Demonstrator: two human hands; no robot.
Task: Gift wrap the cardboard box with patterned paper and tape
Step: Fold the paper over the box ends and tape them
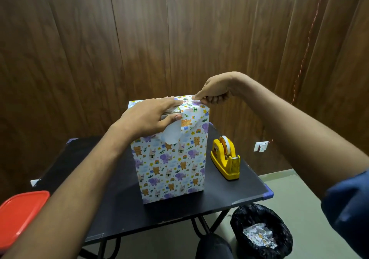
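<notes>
upright on the black folding table (123,194): the cardboard box (171,164), tall, its front and sides already covered in patterned paper (185,154) with bears, elephants and rainbows. laid flat across the box top, the left hand (148,116), fingers together and stretched out, thumb tucked under against a loose paper flap (190,118) that hangs over the upper front edge, white underside showing. at the top right corner, the right hand (214,91), thumb and forefinger pinched shut on the paper edge, other fingers curled in. just beside the box on its right, apart from it, a yellow tape dispenser (226,158) with a white roll. off the table's left edge, a red lid (22,214). on the floor below right, a black-lined bin (261,232) holding crumpled paper scraps. behind, wood-panelled wall (139,38).
</notes>
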